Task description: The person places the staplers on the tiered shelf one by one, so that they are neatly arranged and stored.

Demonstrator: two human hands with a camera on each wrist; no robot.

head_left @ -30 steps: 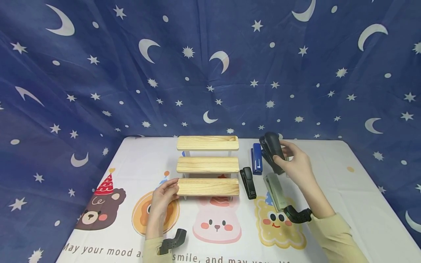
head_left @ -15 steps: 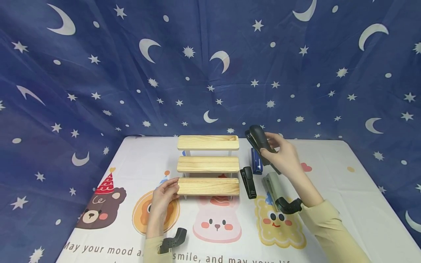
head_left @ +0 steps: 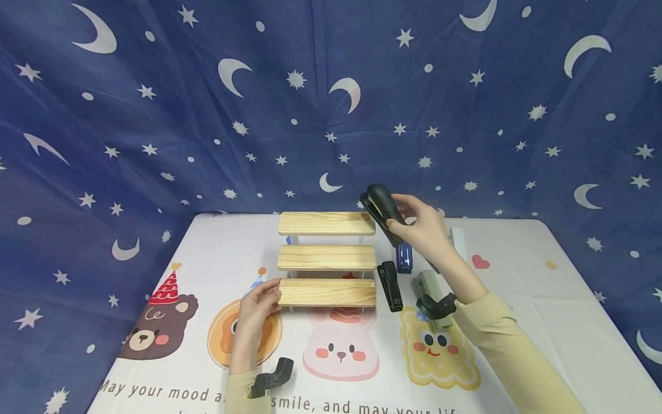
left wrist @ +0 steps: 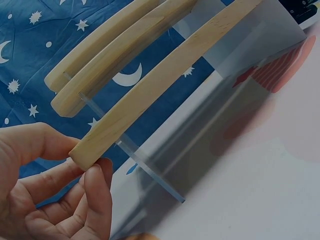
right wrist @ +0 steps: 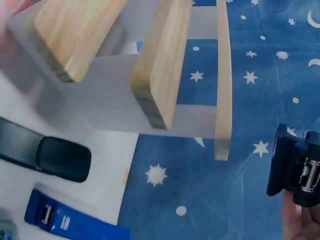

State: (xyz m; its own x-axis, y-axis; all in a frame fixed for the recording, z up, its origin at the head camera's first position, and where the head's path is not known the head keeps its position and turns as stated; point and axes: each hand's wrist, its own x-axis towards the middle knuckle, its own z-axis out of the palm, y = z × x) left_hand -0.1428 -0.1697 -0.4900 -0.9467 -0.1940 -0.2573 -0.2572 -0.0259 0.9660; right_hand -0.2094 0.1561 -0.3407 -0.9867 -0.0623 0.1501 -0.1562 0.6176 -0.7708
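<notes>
In the head view my left hand (head_left: 256, 310) is at the left end of a three-tier wooden display stand (head_left: 327, 257). Up close in the left wrist view, thumb and fingers pinch the end of its lowest wooden board (left wrist: 145, 100). My right hand (head_left: 426, 230) grips a large black stapler (head_left: 384, 208), raised and tilted near the right end of the top board. That stapler's metal-fitted end (right wrist: 300, 167) shows at the right edge of the right wrist view. Below lie a blue stapler (head_left: 404, 259) and a smaller black stapler (head_left: 390, 286).
A pale green stapler (head_left: 426, 282) lies partly hidden under the right wrist's camera mount (head_left: 437, 306). Behind the right forearm shows a white object (head_left: 458, 240). The white cartoon-printed tablecloth (head_left: 527, 299) meets a blue star-patterned curtain (head_left: 465, 103) at the back.
My right hand has carried the large black stapler up and left, from beside the blue stapler to near the top board. The white object has come into view. My left hand stays in place.
</notes>
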